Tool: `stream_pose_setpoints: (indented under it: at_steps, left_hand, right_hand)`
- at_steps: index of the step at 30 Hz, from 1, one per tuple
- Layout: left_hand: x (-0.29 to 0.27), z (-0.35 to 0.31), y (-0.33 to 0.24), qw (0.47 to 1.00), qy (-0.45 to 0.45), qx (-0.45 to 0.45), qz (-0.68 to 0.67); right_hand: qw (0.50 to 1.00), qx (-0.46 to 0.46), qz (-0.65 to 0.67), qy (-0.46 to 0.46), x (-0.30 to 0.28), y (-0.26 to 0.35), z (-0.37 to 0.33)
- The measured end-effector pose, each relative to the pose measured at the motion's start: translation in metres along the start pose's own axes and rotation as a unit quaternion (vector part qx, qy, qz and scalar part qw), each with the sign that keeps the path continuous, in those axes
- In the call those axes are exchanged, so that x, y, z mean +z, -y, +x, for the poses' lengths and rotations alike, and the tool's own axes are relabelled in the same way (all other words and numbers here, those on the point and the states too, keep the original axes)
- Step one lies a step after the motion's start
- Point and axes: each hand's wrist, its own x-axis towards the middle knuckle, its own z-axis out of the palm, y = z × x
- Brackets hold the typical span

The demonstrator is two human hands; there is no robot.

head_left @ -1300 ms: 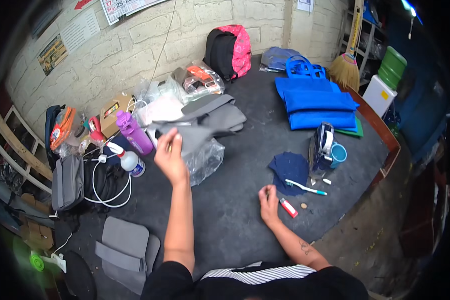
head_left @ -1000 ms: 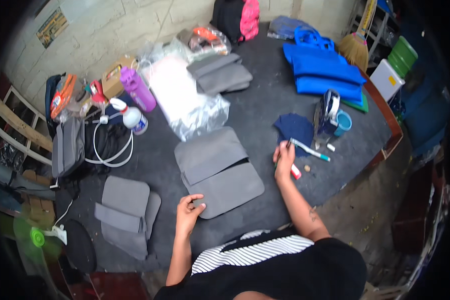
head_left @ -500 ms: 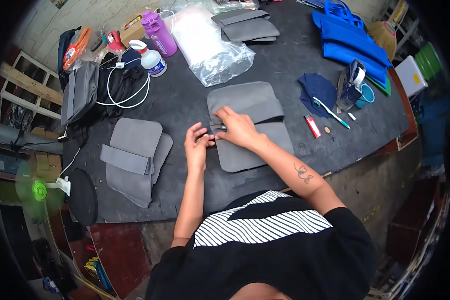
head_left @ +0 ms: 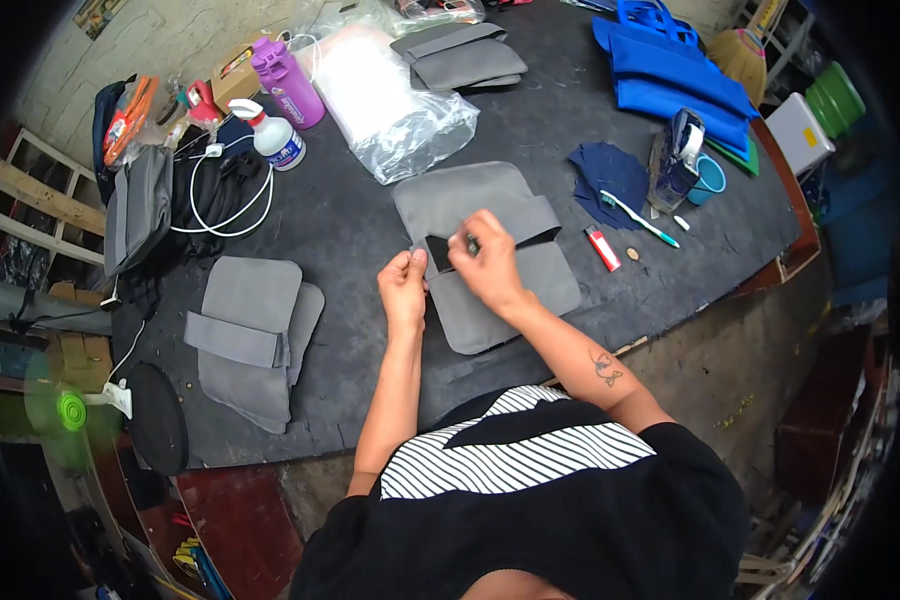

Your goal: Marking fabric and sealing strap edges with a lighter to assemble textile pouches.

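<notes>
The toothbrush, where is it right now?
In the head view, the toothbrush is right of centre on the black table, its bristle end on the dark blue cloth.

And now the left hand (head_left: 404, 290) pinches the edge of the grey pouch (head_left: 505, 315); the right hand (head_left: 485, 262) draws away from it, a dark gap (head_left: 437, 251) opening between the two!

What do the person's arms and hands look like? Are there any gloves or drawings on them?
No gloves: the left hand and right hand are bare. The short sleeves are plain black, and a dark, curly line tattoo marks the right forearm.
</notes>
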Motion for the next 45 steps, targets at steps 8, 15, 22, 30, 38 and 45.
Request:
stream_pose_setpoints:
  at_steps: [8,15,22,30,38,45]
  left_hand:
    - [-0.033,0.021,0.001,0.999,-0.034,-0.001,0.033]
    - [-0.055,0.046,0.010,0.970,-0.111,0.082,0.201]
    - [-0.046,0.067,0.004,0.952,-0.096,0.058,0.286]
    - [0.002,0.031,-0.040,0.819,0.011,0.314,0.481]
    - [0.001,0.031,-0.034,0.868,0.051,0.131,0.476]
    - [0.001,0.033,-0.038,0.850,0.017,0.176,0.497]
  right_hand:
    - [0.889,0.160,0.303,-0.304,-0.132,-0.063,0.048]
    - [0.801,0.264,0.207,-0.496,-0.178,-0.128,0.061]
    - [0.902,0.320,0.115,-0.265,-0.180,-0.146,0.083]
    - [0.869,0.330,0.199,-0.312,-0.189,-0.153,0.067]
    - [0.915,0.084,-0.202,-0.339,-0.196,-0.150,0.045]
    - [0.968,0.215,-0.074,-0.110,-0.148,-0.104,0.014]
